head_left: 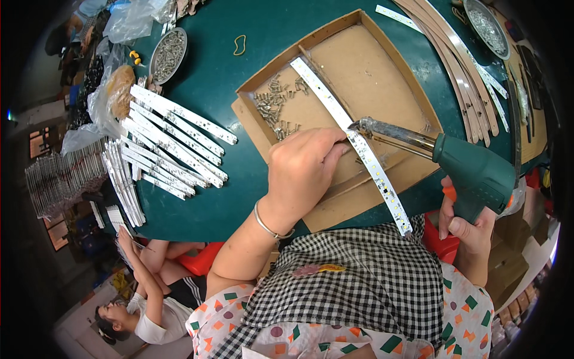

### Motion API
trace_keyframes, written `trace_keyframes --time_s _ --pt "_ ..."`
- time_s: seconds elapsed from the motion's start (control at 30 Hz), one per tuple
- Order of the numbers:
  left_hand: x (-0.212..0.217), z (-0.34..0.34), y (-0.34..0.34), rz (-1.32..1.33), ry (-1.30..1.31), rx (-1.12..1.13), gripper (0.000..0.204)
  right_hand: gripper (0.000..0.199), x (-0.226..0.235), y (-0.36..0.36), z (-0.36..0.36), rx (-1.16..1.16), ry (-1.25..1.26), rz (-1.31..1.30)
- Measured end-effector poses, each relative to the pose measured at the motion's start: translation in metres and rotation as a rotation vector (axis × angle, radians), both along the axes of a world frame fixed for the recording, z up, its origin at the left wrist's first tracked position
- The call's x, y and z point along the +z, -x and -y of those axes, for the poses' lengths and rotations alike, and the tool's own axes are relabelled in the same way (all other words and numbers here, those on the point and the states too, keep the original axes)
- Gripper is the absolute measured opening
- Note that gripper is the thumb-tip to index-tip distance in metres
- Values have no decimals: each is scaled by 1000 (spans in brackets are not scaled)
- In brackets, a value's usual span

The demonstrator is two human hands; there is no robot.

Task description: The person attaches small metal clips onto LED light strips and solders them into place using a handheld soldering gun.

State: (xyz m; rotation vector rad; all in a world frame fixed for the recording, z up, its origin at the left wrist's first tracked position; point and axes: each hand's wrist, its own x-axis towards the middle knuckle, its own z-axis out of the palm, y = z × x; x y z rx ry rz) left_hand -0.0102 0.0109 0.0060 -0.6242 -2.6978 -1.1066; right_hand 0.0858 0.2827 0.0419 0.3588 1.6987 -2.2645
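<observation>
A white LED strip board lies slantwise across a shallow cardboard tray, its near end reaching over the tray's front edge. My left hand is closed in a pinch right beside the strip's middle; whatever sits between the fingertips is hidden. In my right hand is a green soldering gun with an orange trigger, gripped by its handle. The gun's dark metal tip meets the strip close to my left fingertips. Small metal pieces are scattered in the tray's left compartment.
Several LED strips lie fanned out on the green table at left. Metal bowls of small parts stand at the far left and far right. Long curved strips rest at right. Another person sits lower left.
</observation>
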Motion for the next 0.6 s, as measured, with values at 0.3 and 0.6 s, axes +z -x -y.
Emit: trace_keyframes --time_s 0.3,0.6 --pt "-4 1 1 -4 13 18 10 59 -3 2 -5 83 -16 -2" --pt "-5 0 4 -16 0 -7 10 67 -13 -3 -5 6 -34 24"
